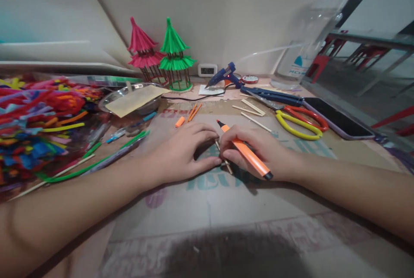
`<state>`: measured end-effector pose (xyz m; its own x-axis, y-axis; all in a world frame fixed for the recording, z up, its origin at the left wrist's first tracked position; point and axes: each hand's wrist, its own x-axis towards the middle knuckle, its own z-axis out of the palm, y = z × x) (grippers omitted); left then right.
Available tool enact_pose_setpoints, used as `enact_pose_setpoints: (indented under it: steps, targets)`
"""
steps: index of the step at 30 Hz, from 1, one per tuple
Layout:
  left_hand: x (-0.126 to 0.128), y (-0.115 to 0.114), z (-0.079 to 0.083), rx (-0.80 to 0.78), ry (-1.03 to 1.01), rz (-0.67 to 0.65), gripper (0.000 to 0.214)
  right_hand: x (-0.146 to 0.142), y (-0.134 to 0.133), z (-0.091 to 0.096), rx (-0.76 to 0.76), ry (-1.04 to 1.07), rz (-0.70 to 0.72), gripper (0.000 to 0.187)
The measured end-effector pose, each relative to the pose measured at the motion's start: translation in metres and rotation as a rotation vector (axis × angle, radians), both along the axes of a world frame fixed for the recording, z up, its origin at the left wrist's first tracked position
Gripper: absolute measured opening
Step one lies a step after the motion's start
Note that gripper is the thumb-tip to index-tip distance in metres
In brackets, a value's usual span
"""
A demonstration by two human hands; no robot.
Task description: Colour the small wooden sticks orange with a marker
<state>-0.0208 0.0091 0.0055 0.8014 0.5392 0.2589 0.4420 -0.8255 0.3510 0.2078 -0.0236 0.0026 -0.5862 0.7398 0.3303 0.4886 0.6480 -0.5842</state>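
My right hand point(255, 148) is closed around an orange marker point(250, 155), whose uncapped dark tip points up and to the left. My left hand point(194, 150) rests on the printed cardboard sheet point(194, 213), with curved fingers and thumb pinching a thin wooden stick point(228, 166). Part of that stick is hidden by my fingers. Beyond my left hand lie the orange marker cap point(180, 121) and a few orange-coloured sticks point(194, 112). Several plain wooden sticks point(254, 107) are scattered past my right hand.
Pipe cleaners point(48, 118) heap at the left, beside a metal bowl point(129, 90). Pink point(145, 49) and green point(174, 53) tiered models stand at the back near a glue gun point(223, 75). Scissors point(299, 122), a phone point(336, 116) and a clear plastic container point(294, 62) occupy the right.
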Motion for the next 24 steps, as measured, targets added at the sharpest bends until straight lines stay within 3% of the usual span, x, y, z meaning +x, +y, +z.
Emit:
enact_pose_setpoints:
  steps: [3,7,14,18,21,24]
  targets:
    - [0.001,-0.003,0.0,-0.029,0.031,0.067,0.047,-0.001,0.0,0.001,0.0,0.0,-0.029,0.008]
    - [0.002,-0.008,0.001,0.012,0.065,0.161,0.046,-0.001,0.0,0.002,0.01,0.025,-0.046,0.01]
    - [0.001,-0.004,0.001,0.032,0.063,-0.016,0.028,-0.002,-0.007,0.003,-0.06,0.106,-0.057,0.014]
    - [0.0,-0.003,0.001,0.063,0.041,-0.041,0.031,-0.001,-0.004,0.002,-0.247,0.405,-0.02,0.029]
    - [-0.002,-0.004,0.001,0.166,0.086,-0.049,0.034,0.001,0.006,0.0,-0.303,0.571,-0.108,0.039]
    - [-0.004,-0.005,0.002,0.261,0.131,-0.108,0.034,0.001,0.015,0.0,-0.321,0.601,-0.205,0.027]
